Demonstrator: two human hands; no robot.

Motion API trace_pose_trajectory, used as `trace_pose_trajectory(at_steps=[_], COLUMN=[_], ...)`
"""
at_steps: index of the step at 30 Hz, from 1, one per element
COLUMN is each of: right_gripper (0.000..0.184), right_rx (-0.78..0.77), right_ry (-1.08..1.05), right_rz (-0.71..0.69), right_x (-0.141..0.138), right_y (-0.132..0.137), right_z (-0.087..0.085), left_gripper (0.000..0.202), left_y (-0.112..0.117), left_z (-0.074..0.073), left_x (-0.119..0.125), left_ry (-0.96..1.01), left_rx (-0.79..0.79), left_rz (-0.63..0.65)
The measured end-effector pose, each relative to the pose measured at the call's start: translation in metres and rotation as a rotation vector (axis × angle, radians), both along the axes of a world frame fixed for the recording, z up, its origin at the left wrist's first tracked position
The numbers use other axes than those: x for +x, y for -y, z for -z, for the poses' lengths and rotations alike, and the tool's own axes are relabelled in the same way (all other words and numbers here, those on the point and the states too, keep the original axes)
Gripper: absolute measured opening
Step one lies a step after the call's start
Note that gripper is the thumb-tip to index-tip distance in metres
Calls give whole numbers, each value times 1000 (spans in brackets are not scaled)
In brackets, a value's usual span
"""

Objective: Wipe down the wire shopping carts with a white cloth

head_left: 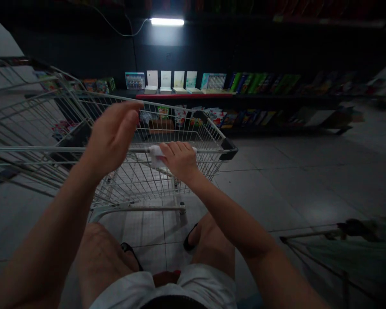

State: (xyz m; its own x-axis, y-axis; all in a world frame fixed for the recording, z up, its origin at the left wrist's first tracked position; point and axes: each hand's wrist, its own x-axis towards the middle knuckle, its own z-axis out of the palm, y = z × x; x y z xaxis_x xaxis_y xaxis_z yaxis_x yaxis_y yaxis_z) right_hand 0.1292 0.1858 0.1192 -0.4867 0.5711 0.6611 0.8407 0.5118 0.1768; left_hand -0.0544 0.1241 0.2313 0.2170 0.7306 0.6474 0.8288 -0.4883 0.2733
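Observation:
A wire shopping cart stands sideways before my knees. My right hand is closed over a white cloth, pressing it around the cart's near top rail. Whether the white piece is fabric or thick tissue is hard to tell. My left hand hovers above the same rail, further left, its fingers stretched out and holding nothing. A black plastic corner cap sits at the right end of the rail.
More cart wirework fills the left side. Behind, a dark shelf carries books, boxes and packets under a lit tube lamp. At lower right is a dim metal-framed object. Pale tiles cover the floor.

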Motion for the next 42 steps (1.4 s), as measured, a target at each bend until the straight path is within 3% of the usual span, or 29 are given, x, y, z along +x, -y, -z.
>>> trace_pose_trajectory(at_steps=[2, 4, 7, 10, 13, 16, 18, 23, 25, 27, 31, 33, 35, 39, 42], right_gripper=[49, 49, 49, 46, 39, 36, 35, 31, 30, 33, 46, 49, 49, 41, 37], right_rx=[81, 149, 209, 276, 360, 450, 458, 284, 267, 277, 353, 359, 324, 230, 218], right_ry=[-19, -49, -141, -224, -216, -238, -245, -73, -43, -33, -20, -27, -34, -27, -14], right_rz=[43, 75, 92, 54, -94, -198, -233, -355, -368, -376, -335, -316, -350, -453, -485], right_x=[35, 69, 88, 56, 6, -20, -18, 7, 11, 11, 2, -1, -2, 4, 7], right_y=[-7, -14, -18, -16, -14, -15, -14, -5, -3, -5, -20, -27, -29, -24, -25], right_z=[11, 22, 35, 37, 33, 36, 52, 126, 144, 144, 110, 102, 110, 149, 150], left_gripper=[51, 59, 66, 67, 67, 65, 63, 64, 64, 62, 56, 58, 64, 74, 76], left_y=[-16, -24, -26, -23, -23, -24, -24, -24, -26, -27, -29, -30, -31, -35, -39], left_z=[5, 20, 38, 42, 39, 37, 38, 39, 37, 34, 23, 19, 18, 19, 21], left_x=[-18, -23, -19, -16, -19, -22, -22, -17, -17, -19, -32, -41, -48, -50, -46], left_ry=[-208, -457, -628, -650, -665, -692, -711, -685, -690, -714, -758, -765, -778, -792, -783], left_rx=[-91, -206, -188, -124, -121, -124, -126, -145, -161, -184, -251, -282, -314, -342, -329], left_rz=[-65, -190, -260, -252, -251, -251, -248, -245, -242, -217, -126, -159, -240, -302, -297])
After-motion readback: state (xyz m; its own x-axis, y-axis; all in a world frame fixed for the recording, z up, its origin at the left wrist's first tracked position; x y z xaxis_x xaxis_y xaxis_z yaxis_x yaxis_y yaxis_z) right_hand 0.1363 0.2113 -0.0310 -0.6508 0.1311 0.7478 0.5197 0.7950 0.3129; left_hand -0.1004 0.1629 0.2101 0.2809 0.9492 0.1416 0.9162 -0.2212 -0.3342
